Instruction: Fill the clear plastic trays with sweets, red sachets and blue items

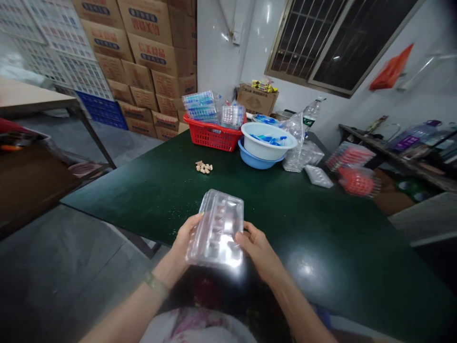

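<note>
Between my two hands is a clear plastic tray (223,224) with moulded ridges, held over the near edge of the green table (153,186). My left hand (185,238) is closed on its left side, the thumb lying along the edge. On the right side, my right hand (255,245) grips it with the thumb on top and fingers behind. Glare covers the tray's lower part, and I cannot tell whether it is one tray or several nested. Beyond it on the table lies a small pile of pale, peanut-like pieces (204,167).
At the back stand a red basket (214,136) of clear packs, a white basin (269,148) with blue items inside a blue basin (255,161), and a water bottle (312,113). A small clear tray (319,176) lies right. Cardboard boxes (150,52) are stacked behind.
</note>
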Action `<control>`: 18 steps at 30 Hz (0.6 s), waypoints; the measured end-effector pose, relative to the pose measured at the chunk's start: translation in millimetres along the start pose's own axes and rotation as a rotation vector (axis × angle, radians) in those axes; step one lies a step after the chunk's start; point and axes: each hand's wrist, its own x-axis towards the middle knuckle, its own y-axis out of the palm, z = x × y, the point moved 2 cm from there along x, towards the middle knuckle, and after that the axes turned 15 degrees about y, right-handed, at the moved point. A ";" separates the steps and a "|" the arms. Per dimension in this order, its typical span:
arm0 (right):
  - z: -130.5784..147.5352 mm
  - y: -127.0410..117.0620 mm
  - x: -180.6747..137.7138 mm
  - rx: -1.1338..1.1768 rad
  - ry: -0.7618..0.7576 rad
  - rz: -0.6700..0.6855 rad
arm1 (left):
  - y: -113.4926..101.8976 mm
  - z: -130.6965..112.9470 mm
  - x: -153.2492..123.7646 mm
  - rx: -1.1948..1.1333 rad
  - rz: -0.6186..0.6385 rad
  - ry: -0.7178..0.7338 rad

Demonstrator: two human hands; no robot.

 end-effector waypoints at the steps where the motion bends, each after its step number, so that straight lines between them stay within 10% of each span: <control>1: -0.3 -1.2 -0.5 0.054 -0.003 -0.010 | 1.9 -0.7 2.3 0.069 0.025 0.034; 7: 18.1 -4.7 -4.9 0.082 -0.220 -0.226 | 14.3 0.0 4.7 0.447 0.035 0.428; 13: 27.3 41.6 -18.5 -0.382 -0.404 -0.339 | 32.9 17.2 -10.5 0.301 0.211 0.324; 18: 27.4 52.8 -24.4 -0.364 -0.358 -0.151 | 26.0 23.7 -13.5 0.161 0.139 0.219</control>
